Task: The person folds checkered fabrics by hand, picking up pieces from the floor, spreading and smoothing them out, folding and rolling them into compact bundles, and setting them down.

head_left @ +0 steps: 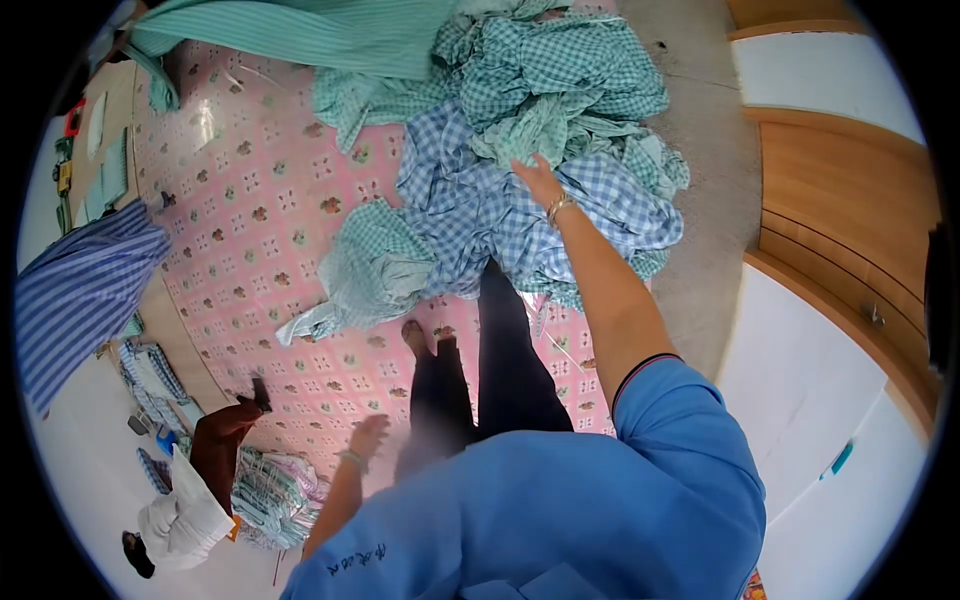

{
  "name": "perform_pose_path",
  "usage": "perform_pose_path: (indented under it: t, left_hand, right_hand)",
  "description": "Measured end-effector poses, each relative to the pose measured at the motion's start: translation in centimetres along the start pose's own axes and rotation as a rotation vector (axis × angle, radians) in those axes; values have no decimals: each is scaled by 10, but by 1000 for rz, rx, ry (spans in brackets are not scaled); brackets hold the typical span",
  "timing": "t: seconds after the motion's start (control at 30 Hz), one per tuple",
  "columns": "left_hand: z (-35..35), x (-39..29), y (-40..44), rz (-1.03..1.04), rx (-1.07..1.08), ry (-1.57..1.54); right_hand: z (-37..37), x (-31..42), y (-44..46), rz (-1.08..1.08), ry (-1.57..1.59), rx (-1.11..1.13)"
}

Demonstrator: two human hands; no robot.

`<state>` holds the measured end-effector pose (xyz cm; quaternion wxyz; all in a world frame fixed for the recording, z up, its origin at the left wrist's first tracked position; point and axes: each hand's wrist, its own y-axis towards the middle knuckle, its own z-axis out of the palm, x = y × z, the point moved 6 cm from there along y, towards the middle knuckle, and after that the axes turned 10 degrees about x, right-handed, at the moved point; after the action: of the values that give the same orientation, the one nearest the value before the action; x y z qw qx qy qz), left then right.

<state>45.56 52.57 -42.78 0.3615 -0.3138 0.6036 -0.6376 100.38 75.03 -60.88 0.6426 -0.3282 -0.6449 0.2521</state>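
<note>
My right hand (540, 180), with a bracelet at the wrist, reaches over the heap of cloth and touches or hovers just at the edge between a pale green cloth (530, 130) and a blue checked cloth (620, 205). Its fingers look spread, and no cloth is clearly gripped. Low on the left, my left hand (370, 436) hangs above the pink patterned floor, slightly blurred, fingers apart and holding nothing. Green checked cloth (560, 65) is piled at the top of the heap. A paler green checked bundle (375, 265) lies at its left side.
A striped green cloth (300, 35) stretches across the top. Blue striped cloth (90, 290) hangs at the left. Another person (185, 515) is at the lower left beside bundled cloth (270, 495). Wooden cabinets (840, 200) line the right side.
</note>
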Motion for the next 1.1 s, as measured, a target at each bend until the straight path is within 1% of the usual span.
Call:
perform_pose_path:
  t: [0.03, 0.1, 0.13, 0.2, 0.23, 0.27, 0.3, 0.33, 0.37, 0.4, 0.43, 0.47, 0.53, 0.57, 0.6, 0.63, 0.67, 0.7, 0.73, 0.77, 0.8, 0.87, 0.9, 0.93, 0.97, 1.0, 1.03, 1.07, 1.1]
  left_hand:
    - [19, -14, 2, 75, 53, -18]
    - [56, -41, 5, 222, 166, -67]
    - [71, -65, -2, 211, 199, -138]
    - [77, -86, 1, 143, 143, -277]
    - [71, -83, 10, 147, 105, -284]
    - [65, -72, 13, 147, 66, -294]
    - [56, -48, 20, 71, 16, -453]
    - [53, -37, 18, 69, -1, -465]
    - [50, -27, 12, 80, -26, -462]
    - [47, -24, 11, 103, -48, -455]
    - [47, -22, 6, 98, -81, -365]
    - [46, -14, 4, 106, -95, -370]
    - [50, 1, 0, -52, -87, -450]
    - [52, 1, -2, -65, -84, -442]
    - [53, -3, -2, -52, -86, -441]
    - [55, -11, -3, -9, -41, -413]
    - [55, -16, -4, 33, 5, -381]
    - [52, -13, 0, 95, 33, -438]
    - [52, -38, -7, 144, 36, -271]
    - [50, -54, -12, 212, 73, -281]
    - [49, -68, -17, 282, 111, -293]
    - [39, -80, -24, 321, 117, -384]
    - [34, -86, -30, 321, 66, -280]
    - [33, -96, -46, 324, 17, -209]
    - [30, -100, -57, 363, 38, -194]
    - [26, -101, -65, 405, 60, -180]
    - [15, -94, -65, 453, 36, -51]
    - [9, -89, -67, 494, 10, 77]
    - [6, -87, -72, 643, 14, 183]
  right_hand:
    - [-5, 3, 20, 14, 5, 10]
    - [-19, 0, 55, 79, 21, -195]
    - [-17, -4, 69, 84, 24, -184]
    - [-26, -21, 91, 345, -1, -315]
    - [-29, -28, 101, 386, -20, -372]
    - [-28, -34, 114, 381, -21, -363]
    - [-30, -34, 120, 436, -117, -448]
    - [-29, -37, 124, 493, -212, -526]
    - [-29, -51, 137, 491, -214, -506]
    - [-33, -69, 163, 530, -421, -362]
    - [-31, -77, 182, 560, -625, -218]
    - [-28, -67, 179, 545, -623, -210]
    - [-33, -45, 158, 274, -150, -388]
    - [-36, -38, 149, 266, -150, -387]
    - [-39, -32, 138, 207, 193, -408]
    - [-42, -23, 125, 137, 538, -422]
    - [-49, -13, 109, 120, 545, -428]
    - [-52, -1, 91, -41, 853, -371]
    - [-51, 25, 57, -210, 1152, -302]
    - [-51, 43, 19, -136, 1115, -261]
    - [-52, 50, -10, -158, 1116, -269]
    - [-45, 63, -66, -133, 832, -144]
    - [-39, 64, -99, -151, 832, -152]
    - [-26, 67, -131, -121, 614, -50]
    - [-10, 67, -163, -86, 393, 45]
    - [9, 70, -198, -128, 302, 119]
    - [30, 72, -232, -167, 208, 191]
    - [51, 69, -261, -212, 21, 275]
    - [78, 64, -292, -253, -168, 358]
